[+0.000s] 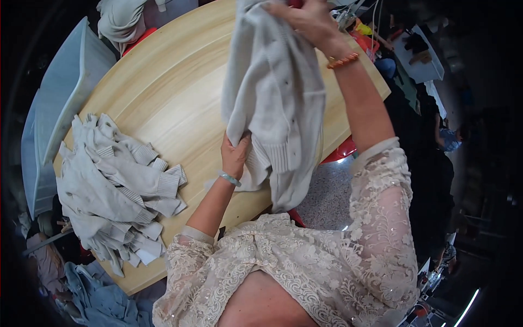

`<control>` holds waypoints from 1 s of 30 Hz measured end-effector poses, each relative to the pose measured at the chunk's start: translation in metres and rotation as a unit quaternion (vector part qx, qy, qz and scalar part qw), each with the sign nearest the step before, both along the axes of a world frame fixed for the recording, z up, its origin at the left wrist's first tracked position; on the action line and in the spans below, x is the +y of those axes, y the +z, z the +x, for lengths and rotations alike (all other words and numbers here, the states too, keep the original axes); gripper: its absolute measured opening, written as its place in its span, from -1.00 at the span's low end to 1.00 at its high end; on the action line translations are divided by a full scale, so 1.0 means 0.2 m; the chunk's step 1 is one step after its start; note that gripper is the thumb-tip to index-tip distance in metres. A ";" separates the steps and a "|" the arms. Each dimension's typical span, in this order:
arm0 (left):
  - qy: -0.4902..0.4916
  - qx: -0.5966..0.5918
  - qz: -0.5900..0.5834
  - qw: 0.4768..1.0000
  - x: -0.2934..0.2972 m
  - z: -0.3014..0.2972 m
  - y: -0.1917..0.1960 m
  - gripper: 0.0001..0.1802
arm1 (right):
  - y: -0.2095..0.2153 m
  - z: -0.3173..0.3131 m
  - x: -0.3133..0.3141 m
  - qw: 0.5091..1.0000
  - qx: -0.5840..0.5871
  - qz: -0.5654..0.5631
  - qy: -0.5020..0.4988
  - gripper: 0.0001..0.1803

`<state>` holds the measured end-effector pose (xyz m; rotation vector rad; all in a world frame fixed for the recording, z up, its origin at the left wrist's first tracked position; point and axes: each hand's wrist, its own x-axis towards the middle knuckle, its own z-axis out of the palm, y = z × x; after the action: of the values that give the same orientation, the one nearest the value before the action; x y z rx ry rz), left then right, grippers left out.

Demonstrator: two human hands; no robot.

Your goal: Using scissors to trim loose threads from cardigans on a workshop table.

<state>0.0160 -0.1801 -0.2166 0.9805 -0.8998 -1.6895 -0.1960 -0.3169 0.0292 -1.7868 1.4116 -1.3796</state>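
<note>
A light grey-beige knitted cardigan (275, 98) with small buttons and ribbed edges is stretched lengthwise in front of me, its lower end hanging over the table's near edge. My left hand (236, 156) grips its left side partway down, thumb on top of the knit. At the far end, by the picture's upper edge, my right hand (310, 24) holds the top of the cardigan; some of its fingers are cut off or hidden. Something small and red shows beside that hand, too little of it to name. To the left lies a loose heap of similar knitted garments (117, 188).
The garments rest on a pale wood-grain table (163, 92) with a curved far edge. Along its left stands a translucent plastic bin (71, 92). More knitwear (122, 22) is piled beyond, and blue-grey cloth (101, 297) lies lower left. Other people sit at the right.
</note>
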 end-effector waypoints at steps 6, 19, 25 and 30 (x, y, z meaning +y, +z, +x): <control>0.073 -0.242 0.179 0.951 0.04 0.40 -0.52 -0.13 | -0.73 -0.04 0.09 0.958 0.180 0.210 -0.082 -0.64; 0.054 -0.291 0.019 0.955 -0.77 0.13 -0.35 -0.24 | -1.45 0.08 0.58 0.909 0.170 0.325 -0.198 -0.57; 0.119 -0.457 0.052 0.880 -1.01 -0.06 -0.50 0.28 | -1.14 0.07 0.82 0.962 0.073 0.249 -0.080 -0.74; 0.016 -0.379 0.104 0.919 -1.00 0.04 -0.59 -0.11 | -0.80 0.10 1.05 0.964 0.098 0.246 0.040 -0.72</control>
<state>0.0235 -0.3792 -0.3354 1.8517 -1.1879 -1.3878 -0.1751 -0.1070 -0.1306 -1.6506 1.5909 -0.7356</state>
